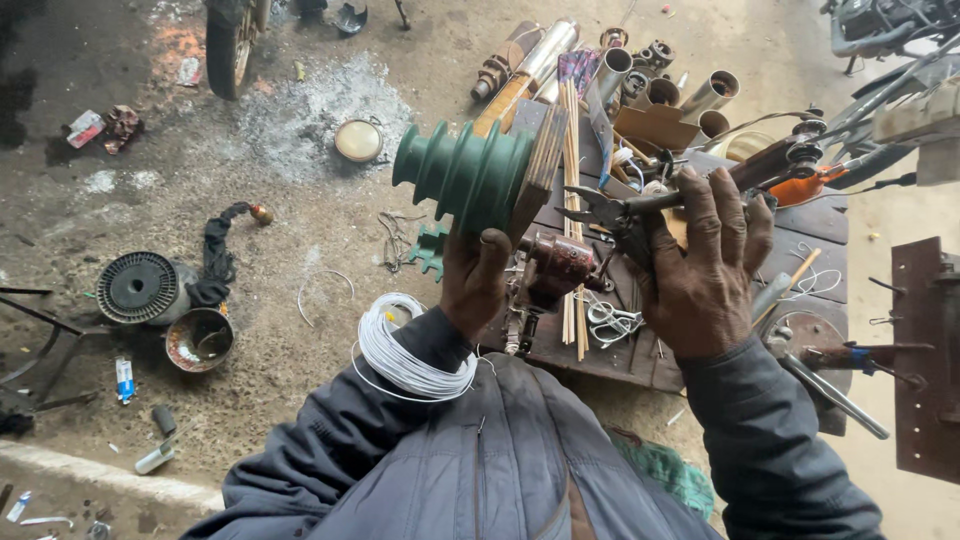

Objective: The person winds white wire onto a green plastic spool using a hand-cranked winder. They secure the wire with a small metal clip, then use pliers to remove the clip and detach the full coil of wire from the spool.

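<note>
Low wooden bench ahead, cluttered with tubes and tools. My left hand is clamped round the base of the green stepped former, raised over the bench's left end. Right hand closed on pliers, tips near the former. White wire coil sits on my left forearm.

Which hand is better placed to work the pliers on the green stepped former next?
Right, probably. The right hand already grips the dark metal pliers, whose jaws point toward the green stepped plastic former, while the left hand is occupied holding that former up from below.
</note>
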`<state>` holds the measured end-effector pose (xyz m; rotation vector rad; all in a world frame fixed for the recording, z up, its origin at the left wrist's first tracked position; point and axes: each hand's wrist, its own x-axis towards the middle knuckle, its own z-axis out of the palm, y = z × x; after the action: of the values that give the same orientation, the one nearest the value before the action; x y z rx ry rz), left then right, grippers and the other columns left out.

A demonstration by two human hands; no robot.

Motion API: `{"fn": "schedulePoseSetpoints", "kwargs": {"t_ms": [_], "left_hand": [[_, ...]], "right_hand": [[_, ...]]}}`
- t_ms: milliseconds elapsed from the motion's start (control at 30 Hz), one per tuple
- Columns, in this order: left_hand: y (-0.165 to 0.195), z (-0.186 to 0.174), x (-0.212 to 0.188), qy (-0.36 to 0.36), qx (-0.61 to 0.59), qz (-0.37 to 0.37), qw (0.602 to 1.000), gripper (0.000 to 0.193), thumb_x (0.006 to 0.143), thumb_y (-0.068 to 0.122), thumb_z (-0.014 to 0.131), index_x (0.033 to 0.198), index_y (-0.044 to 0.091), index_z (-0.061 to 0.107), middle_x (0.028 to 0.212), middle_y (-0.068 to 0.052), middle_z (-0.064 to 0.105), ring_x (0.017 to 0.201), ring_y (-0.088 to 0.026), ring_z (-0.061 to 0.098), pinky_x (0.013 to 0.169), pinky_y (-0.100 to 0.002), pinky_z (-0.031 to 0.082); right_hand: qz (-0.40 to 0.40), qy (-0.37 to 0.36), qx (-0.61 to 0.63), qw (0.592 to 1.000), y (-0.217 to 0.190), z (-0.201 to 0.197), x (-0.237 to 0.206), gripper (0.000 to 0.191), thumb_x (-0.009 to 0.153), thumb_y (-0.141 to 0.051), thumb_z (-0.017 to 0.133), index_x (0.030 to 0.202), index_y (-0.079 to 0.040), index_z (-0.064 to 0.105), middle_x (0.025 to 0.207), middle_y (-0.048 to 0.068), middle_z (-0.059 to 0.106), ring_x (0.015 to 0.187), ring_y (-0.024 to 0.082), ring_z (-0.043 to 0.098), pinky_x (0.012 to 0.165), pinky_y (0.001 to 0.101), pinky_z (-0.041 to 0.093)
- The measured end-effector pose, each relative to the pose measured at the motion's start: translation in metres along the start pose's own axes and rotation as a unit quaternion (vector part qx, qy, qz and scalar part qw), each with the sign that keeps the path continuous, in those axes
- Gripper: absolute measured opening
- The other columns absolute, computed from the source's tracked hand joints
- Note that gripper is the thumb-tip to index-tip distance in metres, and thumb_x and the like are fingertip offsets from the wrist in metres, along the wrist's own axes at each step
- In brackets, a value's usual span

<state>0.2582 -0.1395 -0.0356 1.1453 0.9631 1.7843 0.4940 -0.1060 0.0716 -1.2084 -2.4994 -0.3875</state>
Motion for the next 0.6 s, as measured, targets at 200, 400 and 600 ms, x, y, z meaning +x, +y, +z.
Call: {"fn": "schedulePoseSetpoints", "kwargs": {"t_ms": [200,400,600], "left_hand": [[-0.003,-0.005,0.004,-0.026,-0.002,0.01,1.0,0.046,0.113,0.042,0.053,0.134,0.001,0.057,0.118,-0.006,0.066,0.105,-0.015,0.059,0.094,-0.032,0.049],[-0.005,-0.008,0.002,-0.036,-0.037,-0.004,0.999,0.048,0.111,0.046,0.055,0.129,0.001,0.056,0.108,-0.004,0.064,0.096,-0.012,0.057,0.084,-0.031,0.049],[-0.008,-0.009,0.001,-0.043,-0.032,-0.024,0.998,0.05,0.109,0.049,0.057,0.123,0.001,0.059,0.101,-0.003,0.065,0.091,-0.012,0.058,0.081,-0.03,0.049]], "right_hand": [[-0.023,0.007,-0.054,0.998,0.001,0.002,0.007,0.042,0.103,-0.022,0.067,0.141,-0.005,0.072,0.166,0.024,0.04,0.157,0.043,0.033,0.125,0.0652,0.018],[-0.041,0.02,-0.061,0.997,0.007,0.006,0.008,0.034,0.109,-0.022,0.066,0.138,-0.006,0.074,0.167,0.023,0.04,0.156,0.041,0.035,0.125,0.0649,0.019],[-0.065,0.045,-0.086,0.993,0.002,-0.001,0.019,0.029,0.109,-0.021,0.068,0.132,-0.006,0.076,0.16,0.021,0.045,0.152,0.04,0.039,0.124,0.0645,0.023]]}}
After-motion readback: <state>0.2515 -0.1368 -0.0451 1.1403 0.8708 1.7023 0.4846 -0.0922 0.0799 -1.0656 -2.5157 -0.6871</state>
